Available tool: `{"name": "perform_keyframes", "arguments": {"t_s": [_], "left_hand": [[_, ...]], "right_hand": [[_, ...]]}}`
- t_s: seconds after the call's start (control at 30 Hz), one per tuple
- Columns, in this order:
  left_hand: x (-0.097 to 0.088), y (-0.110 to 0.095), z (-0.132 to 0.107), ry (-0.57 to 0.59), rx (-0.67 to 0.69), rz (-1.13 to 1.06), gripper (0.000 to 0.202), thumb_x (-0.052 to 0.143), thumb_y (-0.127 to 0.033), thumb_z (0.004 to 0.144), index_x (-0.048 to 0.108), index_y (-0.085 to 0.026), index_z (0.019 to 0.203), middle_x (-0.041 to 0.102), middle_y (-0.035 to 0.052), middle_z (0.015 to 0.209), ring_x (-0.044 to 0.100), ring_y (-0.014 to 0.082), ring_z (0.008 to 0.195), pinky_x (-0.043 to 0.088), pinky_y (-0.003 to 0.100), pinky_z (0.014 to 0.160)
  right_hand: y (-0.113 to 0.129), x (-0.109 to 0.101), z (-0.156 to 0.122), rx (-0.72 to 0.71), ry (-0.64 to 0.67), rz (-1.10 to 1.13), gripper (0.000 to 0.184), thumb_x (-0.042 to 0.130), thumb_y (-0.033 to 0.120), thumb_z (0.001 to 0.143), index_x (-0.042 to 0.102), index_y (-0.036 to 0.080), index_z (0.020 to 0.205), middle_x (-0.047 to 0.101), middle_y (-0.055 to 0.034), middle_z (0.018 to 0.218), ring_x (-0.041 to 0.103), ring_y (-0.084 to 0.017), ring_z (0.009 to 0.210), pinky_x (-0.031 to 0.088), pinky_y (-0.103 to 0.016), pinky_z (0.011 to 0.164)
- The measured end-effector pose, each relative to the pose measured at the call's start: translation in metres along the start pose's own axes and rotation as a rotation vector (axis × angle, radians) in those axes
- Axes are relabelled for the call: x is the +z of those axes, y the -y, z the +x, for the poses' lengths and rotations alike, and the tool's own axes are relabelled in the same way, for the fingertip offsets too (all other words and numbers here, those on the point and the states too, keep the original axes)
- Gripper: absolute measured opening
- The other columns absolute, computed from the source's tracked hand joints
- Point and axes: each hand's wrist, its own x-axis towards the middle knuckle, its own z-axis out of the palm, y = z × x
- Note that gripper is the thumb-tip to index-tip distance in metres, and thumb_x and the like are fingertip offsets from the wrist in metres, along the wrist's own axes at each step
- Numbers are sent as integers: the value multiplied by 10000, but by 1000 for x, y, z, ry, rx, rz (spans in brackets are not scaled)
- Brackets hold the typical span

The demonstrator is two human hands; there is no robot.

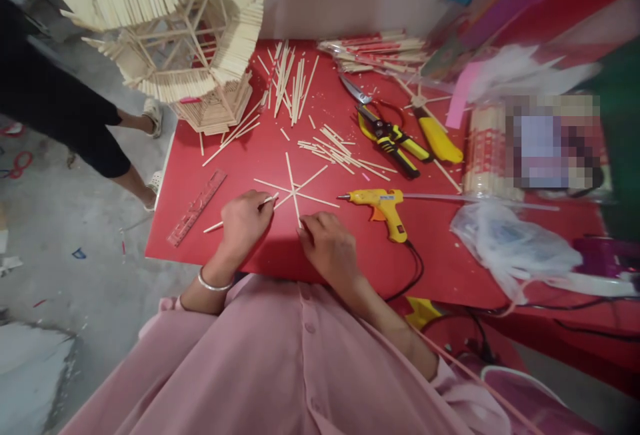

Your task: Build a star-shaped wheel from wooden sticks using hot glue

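A six-armed star of thin wooden sticks (293, 192) lies flat on the red tabletop (270, 248), its sticks crossing at the middle. My left hand (246, 223), a bangle on its wrist, is closed around a loose wooden stick (214, 227), whose other end shows past the fingertips beside the star. On the right, my right hand (330, 241) pinches the tip of the star's near arm between thumb and finger. A yellow hot glue gun (383, 205) rests on its side just beyond my right hand, nozzle toward the star. Left of my left hand lies a clear ruler (197, 208).
A tiered stick model (200, 81) stands at the back left. Loose sticks (340, 148), pruning shears (387, 135), a yellow-handled tool (437, 135) and stick packs (485, 148) lie farther back. A plastic bag (515, 241) is at right. Another person's legs (75, 95) are at left.
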Motion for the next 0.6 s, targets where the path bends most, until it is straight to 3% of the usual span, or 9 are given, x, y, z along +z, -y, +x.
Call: {"name": "perform_keyframes", "arguments": {"t_s": [0.17,0.4,0.5,0.6], "left_hand": [[2,0,0,-5,-15,24,293,549,-324,942,698,-205,720,691,48,773,583,175,710,253,301,617],[4,2,9,21,22,65,270,535,-268,937,715,-213,744,709,44,822,605,180,736,259,308,614],[4,2,19,35,47,36,262,546,-287,945,731,-218,772,723,41,867,626,184,789,280,302,625],[4,0,29,49,73,18,235,568,-285,932,744,-222,789,729,42,896,640,192,841,302,296,637]], "right_hand": [[-1,7,1,-58,-65,-9,218,501,279,1001,698,219,1073,685,-63,977,574,-217,959,400,-320,800],[11,3,-6,-122,-47,80,256,502,356,1023,697,212,1105,714,-52,926,626,-199,892,444,-305,778],[-15,-11,-7,-31,-231,66,247,508,328,1009,708,223,1110,737,-57,993,647,-191,957,464,-289,847],[-58,-33,-9,191,-378,-121,311,516,266,926,698,193,1167,705,-122,1094,625,-263,1059,470,-372,913]]}}
